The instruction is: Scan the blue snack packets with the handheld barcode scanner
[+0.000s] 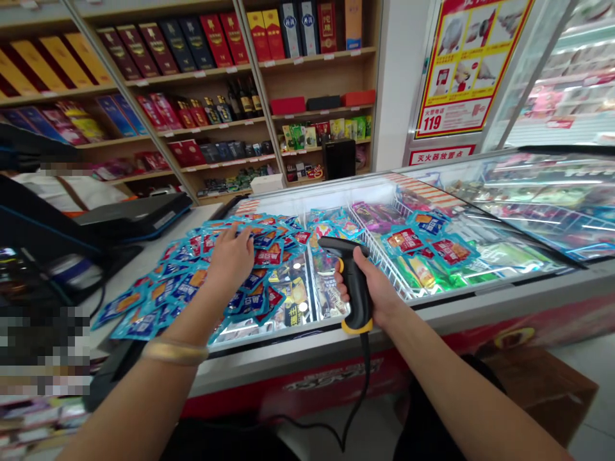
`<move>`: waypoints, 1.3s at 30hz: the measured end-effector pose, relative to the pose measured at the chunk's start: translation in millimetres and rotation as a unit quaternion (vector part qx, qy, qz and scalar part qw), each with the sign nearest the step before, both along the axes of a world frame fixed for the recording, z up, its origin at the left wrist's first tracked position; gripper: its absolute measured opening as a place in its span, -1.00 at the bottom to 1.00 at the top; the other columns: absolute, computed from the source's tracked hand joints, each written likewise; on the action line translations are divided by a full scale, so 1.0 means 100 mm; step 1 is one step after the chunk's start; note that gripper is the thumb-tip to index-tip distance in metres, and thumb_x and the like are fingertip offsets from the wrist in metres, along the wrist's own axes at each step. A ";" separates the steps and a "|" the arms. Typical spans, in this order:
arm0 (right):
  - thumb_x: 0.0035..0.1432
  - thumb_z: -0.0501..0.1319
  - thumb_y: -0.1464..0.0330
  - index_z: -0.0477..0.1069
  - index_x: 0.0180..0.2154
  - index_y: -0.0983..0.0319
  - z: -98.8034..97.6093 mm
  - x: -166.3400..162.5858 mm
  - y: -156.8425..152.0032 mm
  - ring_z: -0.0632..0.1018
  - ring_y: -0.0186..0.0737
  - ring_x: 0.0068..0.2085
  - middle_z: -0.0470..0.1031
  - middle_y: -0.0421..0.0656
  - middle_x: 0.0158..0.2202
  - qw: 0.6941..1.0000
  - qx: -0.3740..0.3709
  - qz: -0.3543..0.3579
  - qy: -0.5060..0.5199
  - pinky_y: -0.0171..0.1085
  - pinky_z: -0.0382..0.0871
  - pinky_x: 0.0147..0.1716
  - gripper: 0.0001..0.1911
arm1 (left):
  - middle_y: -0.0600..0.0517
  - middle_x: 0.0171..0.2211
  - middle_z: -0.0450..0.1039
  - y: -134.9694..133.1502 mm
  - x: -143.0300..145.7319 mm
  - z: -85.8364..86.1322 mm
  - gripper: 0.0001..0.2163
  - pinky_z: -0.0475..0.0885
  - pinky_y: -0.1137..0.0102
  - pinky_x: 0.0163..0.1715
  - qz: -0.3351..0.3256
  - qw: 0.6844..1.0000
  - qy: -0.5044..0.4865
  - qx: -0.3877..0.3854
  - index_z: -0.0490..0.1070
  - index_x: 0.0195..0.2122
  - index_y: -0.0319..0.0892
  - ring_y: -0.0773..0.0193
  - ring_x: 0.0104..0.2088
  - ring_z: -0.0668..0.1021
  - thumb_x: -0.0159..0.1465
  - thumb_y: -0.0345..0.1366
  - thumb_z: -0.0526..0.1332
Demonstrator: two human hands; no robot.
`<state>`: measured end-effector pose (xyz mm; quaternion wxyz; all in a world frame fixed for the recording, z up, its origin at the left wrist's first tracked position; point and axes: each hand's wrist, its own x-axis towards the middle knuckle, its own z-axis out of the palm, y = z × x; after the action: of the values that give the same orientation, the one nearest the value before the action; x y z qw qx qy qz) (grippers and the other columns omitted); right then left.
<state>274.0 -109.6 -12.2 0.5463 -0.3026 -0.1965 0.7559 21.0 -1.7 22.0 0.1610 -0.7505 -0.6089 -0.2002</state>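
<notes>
My right hand (pixel 372 282) is wrapped round the grip of a black and yellow barcode scanner (pixel 358 291), held upright above the freezer glass with its head to the left and its cord hanging down. My left hand (pixel 233 256) reaches over a heap of small blue snack packets (pixel 185 282), some with red labels. Its visible fingers are apart and touch the heap; their tips are partly hidden. A few similar packets (pixel 449 248) lie apart on the glass, to the right of the scanner. A gold bangle (pixel 175 352) circles my left wrist.
The glass-topped chest freezer (pixel 288 333) holds wire baskets of packaged goods. A counter with a black device (pixel 134 214) stands at left. Shelves of boxes (pixel 259 83) rise behind. The scanner cord (pixel 368 378) loops below; a cardboard box (pixel 542 390) sits at lower right.
</notes>
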 end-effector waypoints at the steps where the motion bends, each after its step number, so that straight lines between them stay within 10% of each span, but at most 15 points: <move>1: 0.20 0.18 -0.01 0.44 -0.43 0.30 -0.01 -0.03 0.00 0.38 -0.42 -0.63 0.39 -0.20 -0.57 1.000 -0.002 0.002 -0.001 -0.44 0.34 -0.68 -0.52 | -0.29 0.19 0.35 -0.03 -0.02 -0.04 -0.53 0.16 -0.08 0.24 0.014 1.000 0.015 -0.012 0.36 0.17 -0.30 -0.12 0.26 0.31 0.34 -0.28 -0.12; 12: 0.24 0.14 0.00 0.43 -0.40 0.29 0.01 0.19 -0.04 0.38 -0.41 -0.62 0.38 -0.19 -0.57 1.000 -0.007 -0.014 -0.005 -0.45 0.31 -0.68 -0.53 | -0.23 0.35 0.09 -0.21 0.28 -0.04 -0.52 -0.11 -0.31 0.24 0.012 1.000 -0.007 0.016 0.19 0.30 -0.18 -0.22 0.38 0.04 0.37 -0.24 -0.10; 27: 0.21 0.13 -0.04 0.41 -0.40 0.28 -0.06 1.32 -0.22 0.35 -0.42 -0.60 0.38 -0.18 -0.55 0.980 0.006 -0.191 -0.052 -0.47 0.32 -0.70 -0.51 | -0.31 0.28 0.21 -0.22 2.40 -0.53 -0.38 0.24 0.06 0.24 -0.337 0.928 -0.096 -0.125 0.12 0.28 -0.26 -0.05 0.29 0.29 0.24 -0.17 0.25; 39: 0.31 0.01 0.00 0.41 -0.37 0.28 -0.09 1.30 -0.22 0.38 -0.41 -0.59 0.39 -0.17 -0.52 0.982 0.017 -0.188 -0.008 -0.48 0.33 -0.68 -0.50 | -0.25 0.10 0.44 -0.05 2.55 -0.74 -0.44 0.38 0.05 0.12 -0.351 0.904 -0.204 -0.135 0.30 0.20 -0.17 -0.07 0.11 0.49 0.18 -0.20 0.33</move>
<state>404.1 -132.0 -21.1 0.6819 -0.3308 -0.1528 0.6342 276.1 -6.7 -52.3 -0.1505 -0.8730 -0.3468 -0.3082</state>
